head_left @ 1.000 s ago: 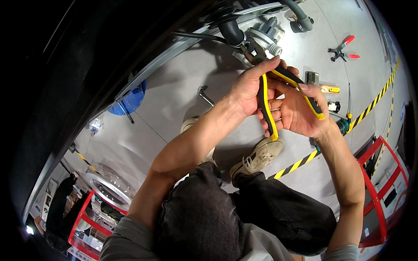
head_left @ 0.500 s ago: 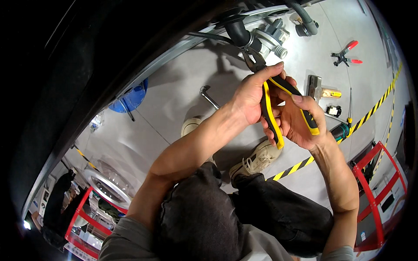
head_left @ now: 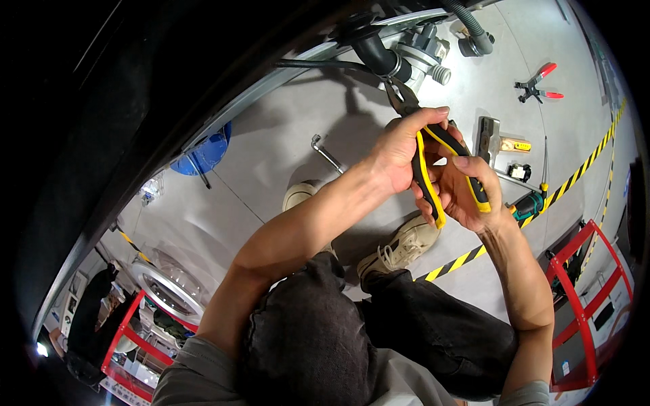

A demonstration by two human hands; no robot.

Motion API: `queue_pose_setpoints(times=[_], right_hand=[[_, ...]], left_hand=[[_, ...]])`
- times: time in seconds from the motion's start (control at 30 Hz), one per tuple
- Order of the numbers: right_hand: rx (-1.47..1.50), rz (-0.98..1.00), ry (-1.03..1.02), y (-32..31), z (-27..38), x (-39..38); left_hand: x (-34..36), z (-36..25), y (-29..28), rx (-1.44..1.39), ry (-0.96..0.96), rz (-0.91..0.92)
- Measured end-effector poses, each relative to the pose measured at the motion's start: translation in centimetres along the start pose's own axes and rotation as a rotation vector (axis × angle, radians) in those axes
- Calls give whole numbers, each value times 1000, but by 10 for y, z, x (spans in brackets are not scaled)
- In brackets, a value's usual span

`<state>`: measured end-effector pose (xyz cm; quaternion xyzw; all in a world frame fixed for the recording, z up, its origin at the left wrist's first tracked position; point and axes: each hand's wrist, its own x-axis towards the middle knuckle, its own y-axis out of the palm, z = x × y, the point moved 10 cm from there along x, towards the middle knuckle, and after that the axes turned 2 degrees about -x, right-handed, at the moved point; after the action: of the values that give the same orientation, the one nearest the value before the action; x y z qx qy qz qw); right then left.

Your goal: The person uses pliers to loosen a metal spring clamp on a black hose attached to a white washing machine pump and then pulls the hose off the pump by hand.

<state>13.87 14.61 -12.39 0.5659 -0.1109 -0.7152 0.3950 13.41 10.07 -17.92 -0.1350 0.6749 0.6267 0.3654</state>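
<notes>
Both my hands are on a pair of pliers with black-and-yellow handles. My left hand grips around the pivot end, its thumb lying across the top. Lower down, my right hand has its thumb on the right handle and its fingers between the two handles. The handles stand apart. Metal jaws reach up to a wire clamp on a black rubber hose; whether they bite on it I cannot tell. That hose meets a grey-white pump with a ribbed outlet.
On the floor to the right lie red-handled clamp pliers, a hammer and a green-black screwdriver. A socket wrench lies left of my forearm. Striped tape crosses the floor; red frames stand at both sides.
The pliers and both hands have shifted slightly to the right, and the jaws sit a little lower. The hose end has moved slightly right as well. My grip looks the same.
</notes>
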Motion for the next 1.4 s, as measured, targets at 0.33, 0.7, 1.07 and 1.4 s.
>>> queue_pose_setpoints(times=[0.33, 0.7, 1.07, 1.4], right_hand=[[-14, -1, -27, -14, 4, -4], [-104, -17, -42, -29, 5, 0], [-60, -7, -3, -30, 3, -1], [-103, -93, 92, -26, 40, -18]], left_hand=[[-27, -54, -39, 653, 546, -324], [-38, -133, -16, 682, 896, -331], [-26, -140, -18, 534, 1018, -293], [-16, -144, -30, 756, 1088, -362]])
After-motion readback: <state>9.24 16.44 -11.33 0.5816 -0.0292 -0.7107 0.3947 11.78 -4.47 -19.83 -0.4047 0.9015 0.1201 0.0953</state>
